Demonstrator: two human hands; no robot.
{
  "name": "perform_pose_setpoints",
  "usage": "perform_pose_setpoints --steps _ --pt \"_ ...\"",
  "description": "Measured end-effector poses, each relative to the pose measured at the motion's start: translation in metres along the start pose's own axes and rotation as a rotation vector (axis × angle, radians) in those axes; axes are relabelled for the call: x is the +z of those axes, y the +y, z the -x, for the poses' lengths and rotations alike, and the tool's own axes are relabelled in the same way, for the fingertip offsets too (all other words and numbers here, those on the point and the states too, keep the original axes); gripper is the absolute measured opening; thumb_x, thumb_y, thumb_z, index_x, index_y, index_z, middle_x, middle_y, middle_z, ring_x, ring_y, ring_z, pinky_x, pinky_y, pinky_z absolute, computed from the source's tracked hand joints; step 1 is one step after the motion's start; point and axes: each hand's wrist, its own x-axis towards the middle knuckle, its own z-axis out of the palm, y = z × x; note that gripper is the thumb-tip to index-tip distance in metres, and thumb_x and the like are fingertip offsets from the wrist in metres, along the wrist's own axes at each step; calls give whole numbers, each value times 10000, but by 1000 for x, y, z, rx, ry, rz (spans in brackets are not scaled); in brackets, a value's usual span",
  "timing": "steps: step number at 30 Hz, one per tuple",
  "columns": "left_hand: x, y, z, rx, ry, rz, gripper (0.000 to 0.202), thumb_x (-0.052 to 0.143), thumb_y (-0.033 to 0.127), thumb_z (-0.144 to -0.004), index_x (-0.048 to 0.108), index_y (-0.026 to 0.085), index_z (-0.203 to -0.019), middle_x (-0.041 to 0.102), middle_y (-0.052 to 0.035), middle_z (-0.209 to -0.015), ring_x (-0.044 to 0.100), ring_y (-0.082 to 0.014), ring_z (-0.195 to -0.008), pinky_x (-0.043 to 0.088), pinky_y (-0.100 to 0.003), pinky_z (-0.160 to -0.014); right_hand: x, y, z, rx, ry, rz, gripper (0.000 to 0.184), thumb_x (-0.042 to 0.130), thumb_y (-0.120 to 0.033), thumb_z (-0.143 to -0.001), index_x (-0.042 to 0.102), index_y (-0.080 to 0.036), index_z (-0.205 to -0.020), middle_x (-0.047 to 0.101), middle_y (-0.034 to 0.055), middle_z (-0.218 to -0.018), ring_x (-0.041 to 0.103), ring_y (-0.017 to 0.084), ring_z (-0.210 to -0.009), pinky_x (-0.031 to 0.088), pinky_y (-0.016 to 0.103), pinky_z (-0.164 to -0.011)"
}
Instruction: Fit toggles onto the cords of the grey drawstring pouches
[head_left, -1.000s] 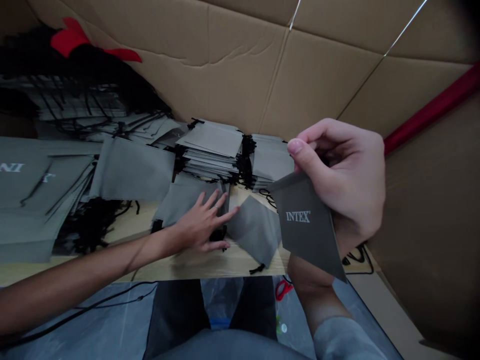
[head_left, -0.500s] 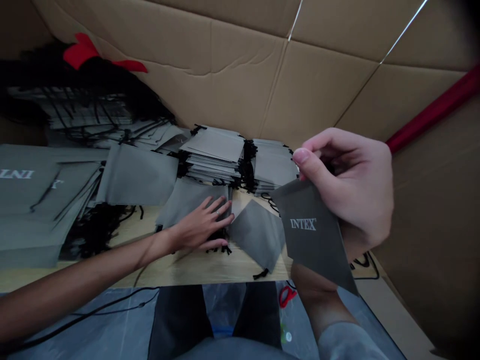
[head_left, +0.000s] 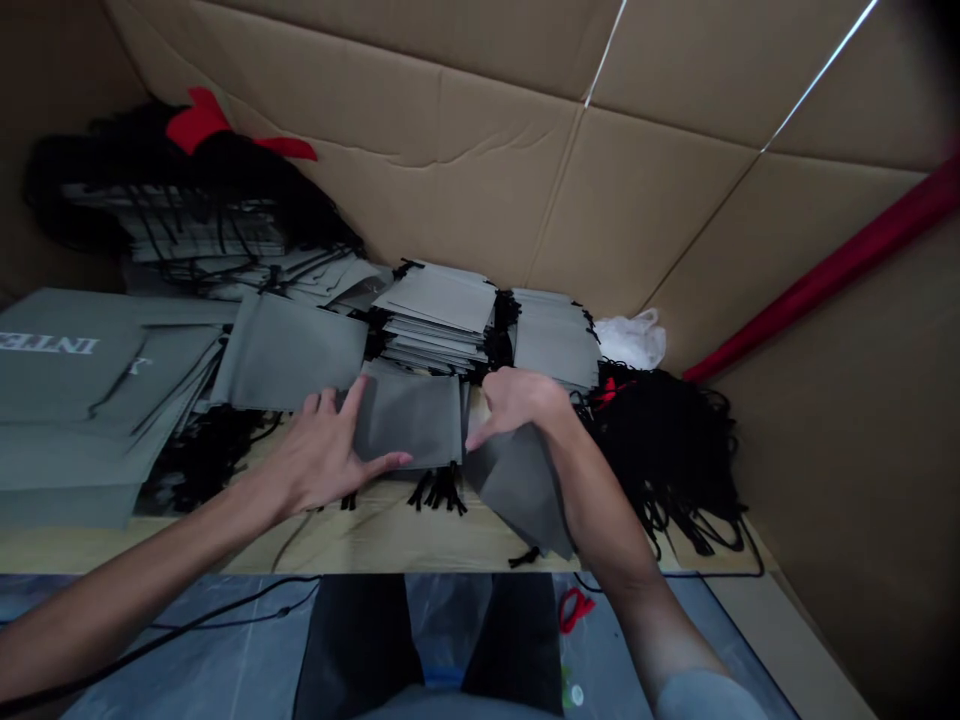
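In the middle of the table lies a small stack of grey drawstring pouches (head_left: 409, 415), black cord ends hanging from its near edge. My left hand (head_left: 322, 455) rests at the stack's left side, thumb and index finger spread along its edges. At the right side of the stack is my right hand (head_left: 521, 398), thumb and index finger apart; its other fingers are partly hidden. Beneath my right wrist lies a loose grey pouch (head_left: 517, 490), turned at an angle, a black cord end at its near corner.
Two piles of grey pouches (head_left: 439, 295) (head_left: 555, 335) stand behind. Larger grey bags (head_left: 67, 400) lie at left, with a black cord bundle (head_left: 225, 170) behind. More black cords (head_left: 667, 450) and a white plastic bag (head_left: 634, 338) are at right. Cardboard walls (head_left: 495, 130) enclose the table.
My right hand has moved down and left to the stack; the INTEX pouch it held up is no longer seen in it. My left hand has shifted from the stack's top to its left side.
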Motion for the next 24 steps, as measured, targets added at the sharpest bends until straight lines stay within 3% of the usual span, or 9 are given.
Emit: perform_pose_setpoints --steps 2,6,10,13,19,24 --pt "0 -12 0 19 -106 52 1498 682 1042 -788 178 117 -1853 680 -316 -1431 740 -516 -1261 647 -567 -1006 8 -5 -18 -2 -73 41 770 984 -770 -798 880 -91 -1145 877 216 -1210 849 342 -1114 634 340 -888" --pt "5 -25 -4 71 -220 102 1501 824 858 -779 100 95 -1849 654 -319 -1540 754 -475 -1325 652 -524 -1087 18 -5 -32 -46 -217 100 533 857 -617 -1027 802 -151 -1280 820 139 -1364 806 291 -1215 660 488 -1089" --pt "17 -30 -8 86 -223 94 1378 811 704 -834 126 17 -1813 524 -391 -1676 646 -528 -1506 590 -579 -1222 27 -2 -38 -122 -292 124 411 805 -507 -1095 775 -158 -1312 794 113 -1355 787 290 -1225 673 515 -1084" --pt "24 -34 -10 108 -208 83 1276 774 656 -875 181 4 -1797 481 -383 -1712 587 -530 -1573 546 -583 -1291 33 -5 -41 -164 -304 132 409 807 -495 -1096 771 -158 -1324 788 117 -1364 784 291 -1232 672 520 -1087" --pt "28 -43 -12 159 -177 74 1164 754 649 -906 272 76 -1797 507 -308 -1692 671 -470 -1475 592 -521 -1250 37 -11 -42 -223 -296 121 430 808 -523 -1091 779 -156 -1312 796 121 -1368 789 297 -1243 667 524 -1100" --pt "21 -43 -11 160 -198 52 1170 754 691 -901 336 52 -1788 517 -321 -1674 692 -477 -1425 609 -525 -1216 34 -13 -38 -244 -284 112 410 817 -488 -1092 771 -163 -1337 787 121 -1395 781 296 -1265 665 529 -1111"
